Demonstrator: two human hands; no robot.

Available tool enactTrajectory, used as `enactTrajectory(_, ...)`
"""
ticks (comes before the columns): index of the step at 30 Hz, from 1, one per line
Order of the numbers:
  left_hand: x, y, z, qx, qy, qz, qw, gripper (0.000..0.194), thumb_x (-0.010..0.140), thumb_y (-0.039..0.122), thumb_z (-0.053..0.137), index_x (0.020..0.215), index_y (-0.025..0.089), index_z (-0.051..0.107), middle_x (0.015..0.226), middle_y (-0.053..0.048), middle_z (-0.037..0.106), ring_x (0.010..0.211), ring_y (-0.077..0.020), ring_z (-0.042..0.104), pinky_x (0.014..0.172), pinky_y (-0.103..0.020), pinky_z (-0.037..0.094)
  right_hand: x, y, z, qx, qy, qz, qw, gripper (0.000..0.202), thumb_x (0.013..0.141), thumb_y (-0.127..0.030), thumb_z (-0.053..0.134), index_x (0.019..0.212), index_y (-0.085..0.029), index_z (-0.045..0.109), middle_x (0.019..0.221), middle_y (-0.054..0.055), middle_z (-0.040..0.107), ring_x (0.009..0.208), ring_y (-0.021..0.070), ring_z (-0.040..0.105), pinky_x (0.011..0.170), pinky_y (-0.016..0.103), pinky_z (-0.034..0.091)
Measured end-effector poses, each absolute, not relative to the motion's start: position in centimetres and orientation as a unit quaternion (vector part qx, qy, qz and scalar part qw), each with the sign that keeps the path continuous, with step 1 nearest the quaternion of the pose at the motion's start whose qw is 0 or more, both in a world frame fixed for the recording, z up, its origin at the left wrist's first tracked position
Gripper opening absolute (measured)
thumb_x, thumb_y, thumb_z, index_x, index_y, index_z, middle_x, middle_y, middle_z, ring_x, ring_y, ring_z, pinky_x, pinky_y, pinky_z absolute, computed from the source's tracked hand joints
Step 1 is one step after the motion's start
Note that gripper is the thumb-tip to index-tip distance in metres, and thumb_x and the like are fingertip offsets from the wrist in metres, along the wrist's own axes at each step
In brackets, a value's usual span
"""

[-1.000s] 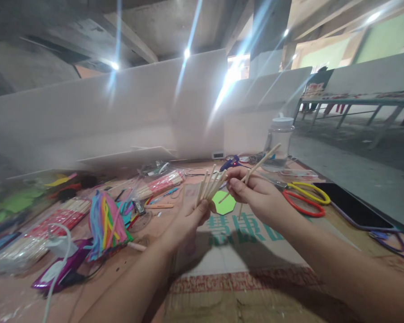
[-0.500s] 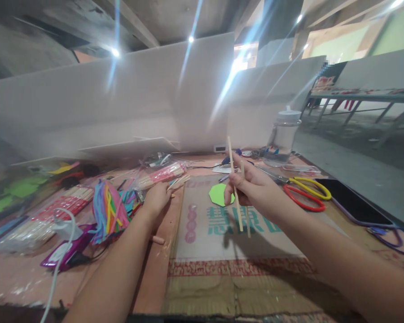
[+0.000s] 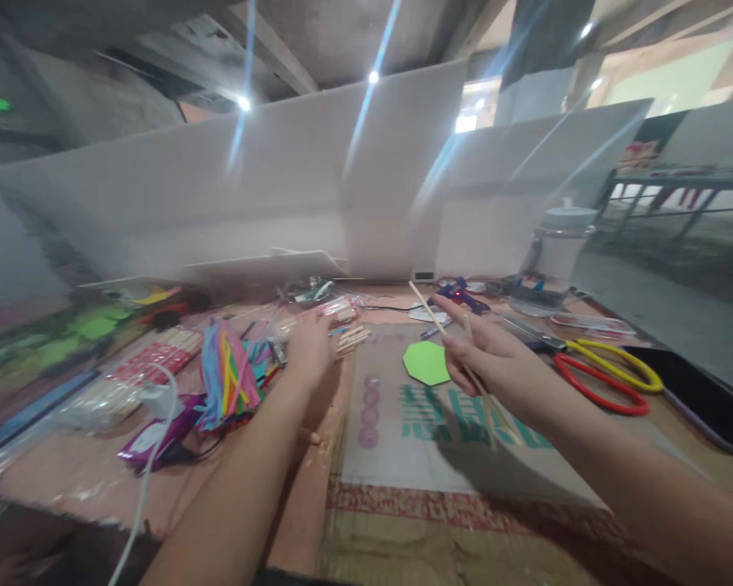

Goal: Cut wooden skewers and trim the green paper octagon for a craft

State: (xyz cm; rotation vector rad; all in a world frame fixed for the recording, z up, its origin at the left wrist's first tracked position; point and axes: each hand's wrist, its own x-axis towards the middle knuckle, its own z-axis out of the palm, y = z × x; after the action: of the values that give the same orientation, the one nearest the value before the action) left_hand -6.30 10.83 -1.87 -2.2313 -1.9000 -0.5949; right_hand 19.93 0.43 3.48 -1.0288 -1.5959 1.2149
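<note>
My right hand (image 3: 485,354) is closed around two thin wooden sticks (image 3: 426,303), held at a slant above a cardboard sheet with green printed characters. Beside it on the sheet lies a lime-green octagon (image 3: 426,363). On the left, my left hand (image 3: 310,348) reaches over a clear plastic pack of sticks (image 3: 340,309). Its fingers are mostly hidden and blurred, so I cannot tell whether they grip anything. Several short wooden pieces (image 3: 353,340) lie just right of that hand. A bundle of colourful strips (image 3: 229,374) rests to its left.
Scissors with red and yellow handles (image 3: 604,395) lie on the right beside a dark phone (image 3: 696,399). A water bottle (image 3: 562,252) and a blue glue gun (image 3: 464,295) stand farther back. At left are another stick pack (image 3: 140,374), a purple packet (image 3: 162,435) and a white cable (image 3: 143,496).
The view has turned left, so things appear farther right. The sticks in my right hand have tilted from nearly upright to slanting. My left hand has moved onto the stick pack.
</note>
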Motion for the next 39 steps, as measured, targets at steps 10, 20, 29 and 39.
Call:
enactTrajectory(10, 0.5, 3.1, -0.6, -0.895, -0.229, -0.372, 0.088, 0.030, 0.102, 0.021, 0.046, 0.128, 0.018, 0.059, 0.134, -0.009, 0.066, 0.132, -0.0230, 0.053, 0.120, -0.045, 0.032, 20.2, 0.7, 1.2, -0.456, -0.604, 0.547, 0.358, 0.114, 0.080, -0.072, 0.065, 0.162, -0.013, 0.012, 0.053, -0.013, 0.031, 0.045, 0.0083, 0.021, 0.044, 0.023, 0.015)
enactTrajectory(20, 0.6, 3.7, -1.4, -0.860, -0.318, -0.366, -0.157, 0.025, 0.100, 0.022, 0.050, 0.114, 0.020, 0.070, 0.107, -0.010, 0.076, 0.096, -0.0247, 0.068, 0.084, -0.036, 0.050, 22.6, -0.5, 1.0, -0.404, -0.519, 0.538, 0.528, 0.049, 0.080, -0.063, 0.070, 0.101, -0.019, 0.079, 0.069, 0.006, 0.060, 0.057, 0.0141, 0.045, 0.049, 0.028, 0.035)
enactTrajectory(29, 2.2, 1.8, -1.7, -0.780, -0.333, -0.325, -0.419, 0.027, 0.100, 0.034, 0.050, 0.104, 0.019, 0.073, 0.090, -0.006, 0.077, 0.085, -0.0200, 0.069, 0.076, -0.028, 0.049, 21.9, -1.6, 0.5, -0.391, -0.545, 0.491, 0.557, 0.042, 0.081, -0.056, 0.075, 0.105, -0.021, 0.078, 0.076, 0.004, 0.063, 0.062, 0.0119, 0.044, 0.055, 0.026, 0.035)
enactTrajectory(39, 2.9, 0.8, -1.8, -0.746, -0.323, -0.307, -0.495, 0.028, 0.100, 0.038, 0.051, 0.100, 0.018, 0.071, 0.093, -0.006, 0.075, 0.091, -0.0202, 0.069, 0.085, -0.030, 0.050, 22.0, -2.0, 0.6, -0.372, -0.584, 0.466, 0.551, 0.044, 0.089, -0.056, 0.066, 0.109, -0.018, 0.076, 0.074, 0.002, 0.062, 0.067, 0.0136, 0.052, 0.063, 0.028, 0.044)
